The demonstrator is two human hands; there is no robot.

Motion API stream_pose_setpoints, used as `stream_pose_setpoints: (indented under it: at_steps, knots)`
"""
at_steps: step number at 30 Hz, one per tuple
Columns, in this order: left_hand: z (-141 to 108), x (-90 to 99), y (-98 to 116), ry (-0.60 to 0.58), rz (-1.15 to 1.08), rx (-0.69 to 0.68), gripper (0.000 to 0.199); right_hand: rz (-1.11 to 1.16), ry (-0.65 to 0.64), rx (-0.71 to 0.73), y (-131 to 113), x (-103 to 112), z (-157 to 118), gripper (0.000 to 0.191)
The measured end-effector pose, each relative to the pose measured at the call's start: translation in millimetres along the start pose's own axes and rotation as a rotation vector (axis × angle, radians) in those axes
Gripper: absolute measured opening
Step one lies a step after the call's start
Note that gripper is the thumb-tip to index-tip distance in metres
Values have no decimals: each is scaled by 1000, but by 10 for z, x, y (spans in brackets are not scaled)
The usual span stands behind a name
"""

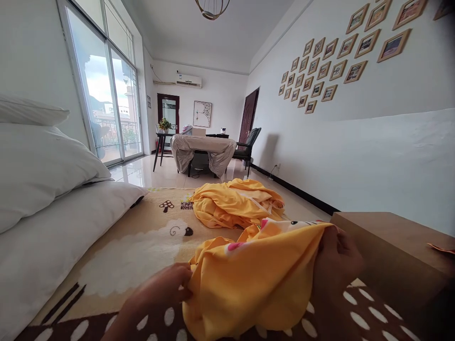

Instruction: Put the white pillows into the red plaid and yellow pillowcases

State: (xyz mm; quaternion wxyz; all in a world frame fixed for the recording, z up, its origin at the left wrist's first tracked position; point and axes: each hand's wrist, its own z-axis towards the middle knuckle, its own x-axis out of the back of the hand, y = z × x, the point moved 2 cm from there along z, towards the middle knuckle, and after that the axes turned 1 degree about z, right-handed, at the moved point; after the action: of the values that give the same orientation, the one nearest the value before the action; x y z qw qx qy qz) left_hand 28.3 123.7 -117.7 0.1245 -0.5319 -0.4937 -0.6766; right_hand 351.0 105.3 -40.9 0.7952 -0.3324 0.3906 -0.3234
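Observation:
A yellow cloth (256,279) with pink and white printed patches hangs between my two hands over the bed. My left hand (174,284) pinches its left edge. At its upper right corner, my right hand (339,251) has its fingers closed on the fabric, lifting it a little higher than the left side. Just beyond lies a crumpled yellow fabric pile (231,203) on the patterned blanket (142,251); whether it joins the held cloth cannot be made out.
White pillows (46,170) are stacked at the left. A brown box-like surface (391,241) stands at the right. Farther back are a covered table (202,144), a black chair (249,144) and a plant on a stand (165,125).

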Motion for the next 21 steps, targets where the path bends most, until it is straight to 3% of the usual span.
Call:
stream_pose_setpoints:
  at_steps: [6, 10, 13, 16, 18, 21]
  knots:
    - [-187, 454, -116, 280, -90, 2, 33, -70, -17, -14, 230, -56, 171, 39]
    - [-401, 690, -78, 443, -322, -50, 42, -165, -256, -77, 596, -154, 271, 44]
    - [-529, 749, -32, 540, -519, -26, 46, -208, -532, -123, 839, -252, 264, 45]
    - [-584, 723, -41, 546, -732, 97, 44, -251, -760, -129, 964, -355, 190, 42]
    - [-586, 699, -59, 556, -886, 153, 41, -289, -830, -103, 939, -409, 114, 40]
    - [-563, 682, -32, 519, -1095, 68, 38, -331, -841, -6, 670, -422, -52, 43]
